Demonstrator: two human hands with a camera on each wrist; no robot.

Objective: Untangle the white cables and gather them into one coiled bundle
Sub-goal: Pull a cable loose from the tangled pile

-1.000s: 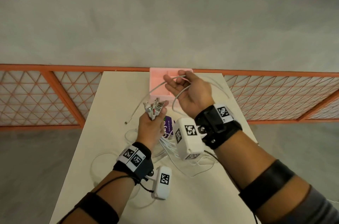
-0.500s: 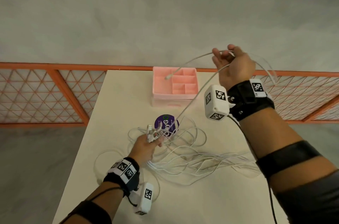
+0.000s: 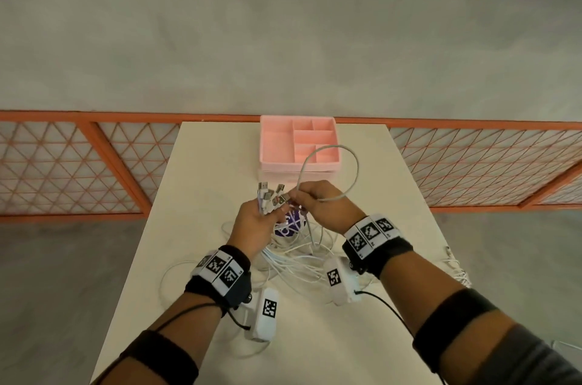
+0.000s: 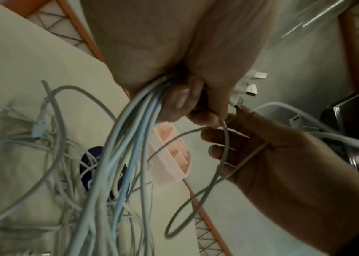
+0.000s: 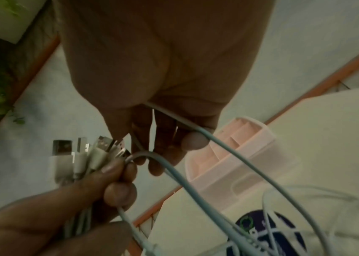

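- Left grip [image 3: 256, 221] is clenched round a bunch of white cables [image 4: 130, 138] just below their plugs [image 3: 271, 195], which fan out above the fist; the strands hang from it down to the tabletop [image 3: 201, 170].
- Right grip [image 3: 318, 200] pinches a single cable loop [image 3: 352, 164] between fingers [image 5: 194, 142] and thumb, right against the left fist; the loop arches up over the near edge of the pink divided tray [image 3: 274, 148] at the far edge of the tabletop.
- Most of the cable length is not yet coiled: it lies as a loose heap [image 3: 293, 261] in the middle of the tabletop, draped over a purple round disc [image 3: 291, 224], with one strand trailing over the right edge [image 3: 456, 268].
- Likely step: bringing the loop into the left fist as one turn of the coil.
- Risks, as I judge them:
  - Handing the loop over could loosen the left fist, letting a plug slide out of the bunch.
  - Pulling more length from the heap while strands cross could tighten a knot instead of freeing it.
  - A strand caught under the disc could drag it across the tabletop.
  - The arching loop could snag the tray's rim.
  - The strand over the right edge could pull more cable off with it.
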